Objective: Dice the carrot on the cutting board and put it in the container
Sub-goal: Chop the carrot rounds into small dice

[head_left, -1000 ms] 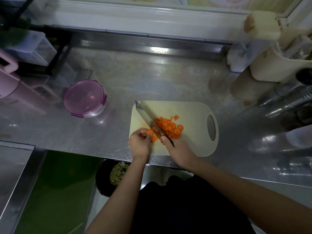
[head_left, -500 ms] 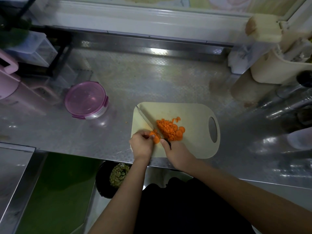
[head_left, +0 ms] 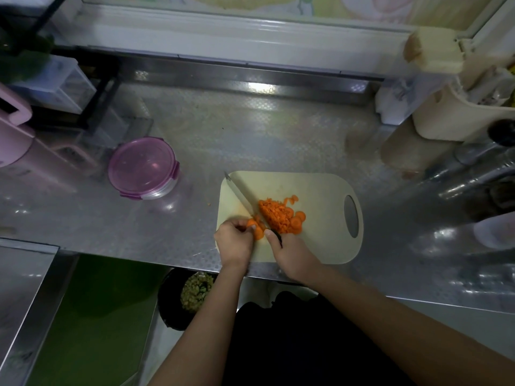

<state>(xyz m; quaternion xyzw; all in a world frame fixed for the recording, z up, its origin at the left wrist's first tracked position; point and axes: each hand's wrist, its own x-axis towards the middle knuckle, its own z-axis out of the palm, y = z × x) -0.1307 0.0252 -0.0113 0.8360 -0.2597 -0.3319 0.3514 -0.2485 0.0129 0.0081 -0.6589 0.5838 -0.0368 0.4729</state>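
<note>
Comparing with a second ago, little has shifted: both hands sit at the near left corner of the cutting board (head_left: 315, 243) as they did. The knife (head_left: 241, 192) showed more of its broad flat side then, and now reads as a narrow strip, its tip in much the same place by the board's far left corner. The diced pile (head_left: 278, 215) has kept its shape and place, and the container (head_left: 142, 168) has not moved.

The left hand (head_left: 234, 242) has its fingers curled under, the fingertips bunched down on the carrot slices (head_left: 257, 229) at the board's near left. The right hand (head_left: 292, 254) is wrapped round the knife's dark handle, with one finger stretched forward along it. The blade runs away from that hand, up and to the left across the board.

The carrot slices lie between the two hands, touching the left fingertips and just to the left of the blade. The diced pile lies on the other side of the blade, just beyond the right hand, with a few round slices at its right edge.

The container, round with its pink clip lid on, stands on the counter (head_left: 264, 129) to the left of the board, well apart from both hands. A pink jug (head_left: 11, 140) stands at the far left, and a black bowl (head_left: 170, 302) of chopped greens sits below the counter's near edge.
</note>
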